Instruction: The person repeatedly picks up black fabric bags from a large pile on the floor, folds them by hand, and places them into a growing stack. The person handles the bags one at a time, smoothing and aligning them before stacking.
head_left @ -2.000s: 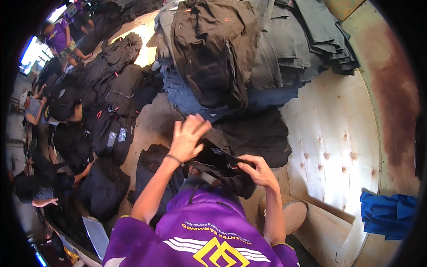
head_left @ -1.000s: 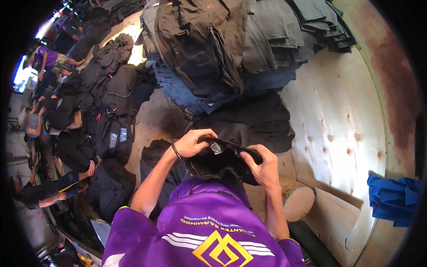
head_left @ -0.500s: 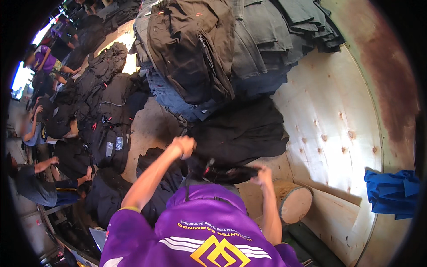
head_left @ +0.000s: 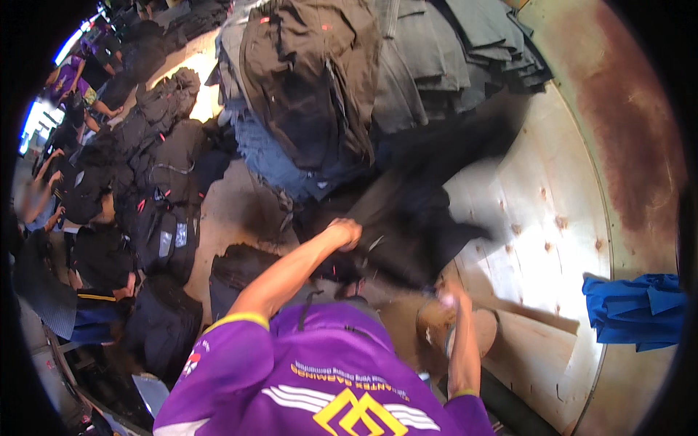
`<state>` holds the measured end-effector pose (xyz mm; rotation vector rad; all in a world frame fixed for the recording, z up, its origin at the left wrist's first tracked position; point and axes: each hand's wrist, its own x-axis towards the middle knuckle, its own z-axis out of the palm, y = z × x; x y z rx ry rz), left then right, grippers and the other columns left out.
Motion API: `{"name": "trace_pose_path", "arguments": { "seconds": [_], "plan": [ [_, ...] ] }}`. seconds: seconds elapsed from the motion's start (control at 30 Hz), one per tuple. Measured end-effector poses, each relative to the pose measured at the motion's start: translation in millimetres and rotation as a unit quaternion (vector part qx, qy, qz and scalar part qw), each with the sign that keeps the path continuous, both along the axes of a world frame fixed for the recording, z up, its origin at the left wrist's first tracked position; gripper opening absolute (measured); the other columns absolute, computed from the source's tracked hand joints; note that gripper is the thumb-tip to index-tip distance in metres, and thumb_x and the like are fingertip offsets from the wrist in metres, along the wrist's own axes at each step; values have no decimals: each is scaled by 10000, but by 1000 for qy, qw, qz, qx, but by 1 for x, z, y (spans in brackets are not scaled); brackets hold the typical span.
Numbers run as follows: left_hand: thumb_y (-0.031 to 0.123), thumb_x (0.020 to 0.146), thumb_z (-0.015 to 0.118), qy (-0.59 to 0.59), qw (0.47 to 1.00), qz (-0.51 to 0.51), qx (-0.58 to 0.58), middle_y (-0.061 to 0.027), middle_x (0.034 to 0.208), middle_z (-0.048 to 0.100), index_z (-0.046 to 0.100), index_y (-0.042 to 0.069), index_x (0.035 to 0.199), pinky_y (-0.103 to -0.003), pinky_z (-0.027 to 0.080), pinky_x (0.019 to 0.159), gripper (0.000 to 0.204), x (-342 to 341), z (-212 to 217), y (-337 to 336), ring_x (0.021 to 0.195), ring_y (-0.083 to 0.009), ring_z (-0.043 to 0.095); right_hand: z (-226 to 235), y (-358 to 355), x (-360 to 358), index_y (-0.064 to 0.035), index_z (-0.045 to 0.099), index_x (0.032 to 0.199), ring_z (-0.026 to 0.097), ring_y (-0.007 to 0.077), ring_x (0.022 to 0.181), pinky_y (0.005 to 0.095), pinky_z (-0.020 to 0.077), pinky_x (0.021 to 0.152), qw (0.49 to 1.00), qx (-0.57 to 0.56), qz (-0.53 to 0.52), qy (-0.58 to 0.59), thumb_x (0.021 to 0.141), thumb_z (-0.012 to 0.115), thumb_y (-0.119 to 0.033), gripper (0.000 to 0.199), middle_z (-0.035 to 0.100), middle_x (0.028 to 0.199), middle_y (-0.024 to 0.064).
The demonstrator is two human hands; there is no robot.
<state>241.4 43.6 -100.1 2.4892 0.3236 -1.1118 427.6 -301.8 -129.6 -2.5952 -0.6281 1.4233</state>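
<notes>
left hand [head_left: 346,233]: fingers clamped on black garment [head_left: 411,236]. right hand [head_left: 452,294] blurred, cannot tell finger state. blue cloth [head_left: 631,311] by right edge of plywood surface [head_left: 534,207].

Crumpled blue cloth [head_left: 631,312] by the knotted plywood panel [head_left: 556,171]

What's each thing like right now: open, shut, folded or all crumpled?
Left hand: shut, gripping the black garment
Right hand: at the garment's edge, too blurred to tell
Black garment: spread out, blurred
Blue cloth: bunched, creased
Grey garments: stacked in layers
Brownish-black garment: wrinkled, draped over the pile
</notes>
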Motion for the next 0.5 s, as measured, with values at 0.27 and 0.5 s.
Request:
{"name": "trace_pose_path", "arguments": {
  "seconds": [0.27, 0.5],
  "plan": [
    [490, 887, 686, 293, 942, -27, -164, -165, 1103, 749, 722, -10, 1157, -420, 582, 824, 570, -120, -86, -18, 930, -289, 737, -49, -5, -133, 36, 680, 1154, 709, 342, 602, 395, 599, 534, 898, 189, -397, 14, 881, 578, -30, 299, 699, 781, 225],
    [196, 921, 602, 165, 959, 231, 14, -211, 1370, 611, 582, 128, 1376, -506, 509, 1031, 460, -223, -20, -17, 1250, -415, 611, -3, -20, -191, -204, 800, 1129, 634, 406, 920, 476, 539, 841, 996, 32, 25, -80, 763, 643, -6, 445, 582, 1116, 157]
  ]
}}
